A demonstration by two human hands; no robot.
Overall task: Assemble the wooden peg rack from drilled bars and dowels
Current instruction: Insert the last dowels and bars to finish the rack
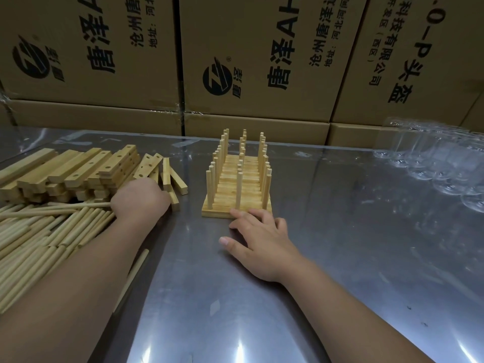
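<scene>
Grey metal table point(340, 244), shiny, with clear film over it and glare streaks along the near edge. Behind it is a wall of stacked cardboard boxes point(262, 100) with black Chinese print and a round logo. Clear plastic packaging point(432, 158) sits crumpled at the far right of the table.

The rack point(237, 179) stands at table centre, flat bars laid side by side with three rows of upright dowels, well short of the boxes.

Right hand point(259, 231) lies flat on the table just in front of the rack. Its fingers are spread and nearly straight, holding nothing, and the fingertips point(235, 213) touch the rack's near edge.

Left hand point(141, 197) reaches into the bar pile point(78, 171) at the left. Its fingers are hidden behind the back of the hand, so I can't tell the grip or whether it holds a bar.

The loose dowel pile point(39, 239) lies in front of the bars, under and beside the left forearm. One stray dowel point(133, 273) lies on the bare table by that arm.
</scene>
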